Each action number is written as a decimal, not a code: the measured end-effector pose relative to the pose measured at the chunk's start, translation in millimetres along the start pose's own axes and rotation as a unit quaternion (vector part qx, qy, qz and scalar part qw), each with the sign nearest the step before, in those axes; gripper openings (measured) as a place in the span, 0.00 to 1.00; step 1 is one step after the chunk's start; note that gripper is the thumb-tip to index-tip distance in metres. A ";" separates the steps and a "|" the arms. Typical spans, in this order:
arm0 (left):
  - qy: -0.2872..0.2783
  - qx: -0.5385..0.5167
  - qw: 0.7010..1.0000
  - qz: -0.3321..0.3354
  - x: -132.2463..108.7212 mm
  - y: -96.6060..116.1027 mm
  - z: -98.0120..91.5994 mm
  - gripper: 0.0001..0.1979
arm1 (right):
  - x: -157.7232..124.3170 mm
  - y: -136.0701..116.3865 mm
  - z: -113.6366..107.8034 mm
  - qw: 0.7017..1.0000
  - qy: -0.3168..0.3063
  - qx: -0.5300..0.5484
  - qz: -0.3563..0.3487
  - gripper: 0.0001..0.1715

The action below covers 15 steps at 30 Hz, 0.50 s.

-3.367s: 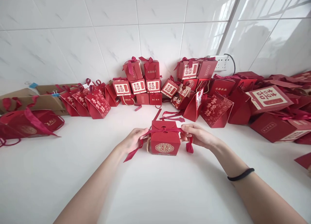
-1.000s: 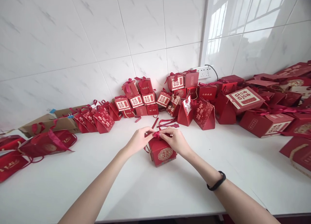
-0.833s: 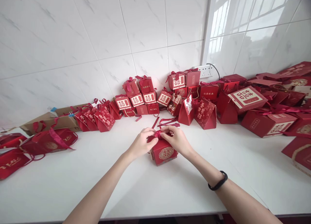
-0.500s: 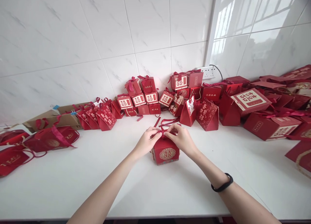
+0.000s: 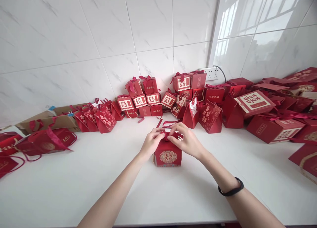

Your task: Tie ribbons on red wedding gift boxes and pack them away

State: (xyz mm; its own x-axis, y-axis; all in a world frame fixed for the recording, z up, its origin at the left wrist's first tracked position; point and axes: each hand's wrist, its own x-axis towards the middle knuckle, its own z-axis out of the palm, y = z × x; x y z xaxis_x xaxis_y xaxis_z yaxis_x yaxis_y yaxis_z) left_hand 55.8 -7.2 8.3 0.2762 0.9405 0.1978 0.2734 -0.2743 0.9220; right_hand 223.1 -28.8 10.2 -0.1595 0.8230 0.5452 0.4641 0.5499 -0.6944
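A small red gift box [image 5: 168,157] with a round gold emblem stands upright on the white table, a twisted cord at its left side. On its top is a red ribbon [image 5: 166,136], gathered in a knot or bow partly covered by my fingers. My left hand [image 5: 151,143] pinches the ribbon from the left. My right hand [image 5: 184,140] is closed on the ribbon from the right, thumb and fingers at the bow, with a black band [image 5: 231,189] on that forearm. Loose ribbon lies behind the box.
Several red boxes stand stacked [image 5: 140,101] against the tiled wall. More red boxes [image 5: 276,127] crowd the right side, near a power strip [image 5: 210,73]. At left are a cardboard tray [image 5: 59,113] and a ribboned red box [image 5: 47,143].
The box has turned slightly, its emblem facing me more squarely. My right hand has shifted a little over the bow, its fingers flatter. The view has moved slightly.
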 end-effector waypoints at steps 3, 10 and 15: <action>0.010 0.007 1.000 0.013 0.7 -2.4 1.9 0.16 | -1.9 -0.7 -2.5 0.997 -0.025 -0.052 -0.041 0.05; 0.038 0.043 0.997 0.049 -5.8 -3.2 5.4 0.17 | -2.8 4.5 2.7 0.994 -0.018 -0.082 -0.072 0.06; 0.096 0.123 0.981 0.115 -13.3 -3.9 6.0 0.16 | -3.1 5.2 -0.3 0.992 -0.022 -0.085 -0.089 0.08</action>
State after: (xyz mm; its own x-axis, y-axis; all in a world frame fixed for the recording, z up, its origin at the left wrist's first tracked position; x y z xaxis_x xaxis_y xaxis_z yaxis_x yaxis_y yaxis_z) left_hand 56.6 -19.8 0.1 0.1838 0.8617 0.4729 0.4443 -0.5020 0.7421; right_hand 226.3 -28.5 5.0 -0.2879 0.7230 0.6280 0.5645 0.6578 -0.4986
